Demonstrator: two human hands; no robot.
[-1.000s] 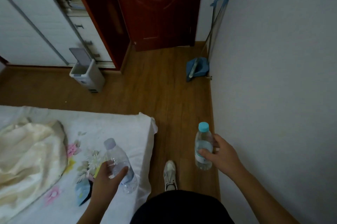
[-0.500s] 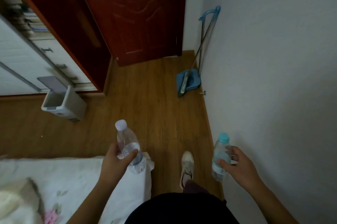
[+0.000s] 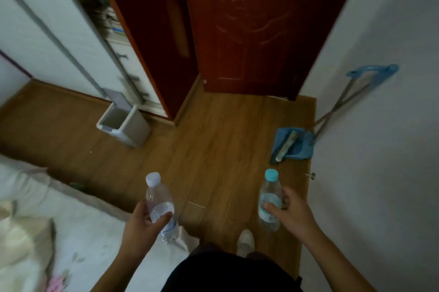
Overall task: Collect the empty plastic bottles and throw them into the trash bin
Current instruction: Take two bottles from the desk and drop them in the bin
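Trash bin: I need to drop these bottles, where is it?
The trash bin stands open on the floor ahead-left, against the wardrobe, beside the red door.

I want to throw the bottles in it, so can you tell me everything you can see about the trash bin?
The trash bin is a small, box-shaped bin that looks like pale grey-white plastic. Its flat lid is flipped up at the back, so the top is open, and what shows of the inside looks empty. It stands on the wooden floor, beside the white cupboard and near the dark red door. Neither hand touches it.
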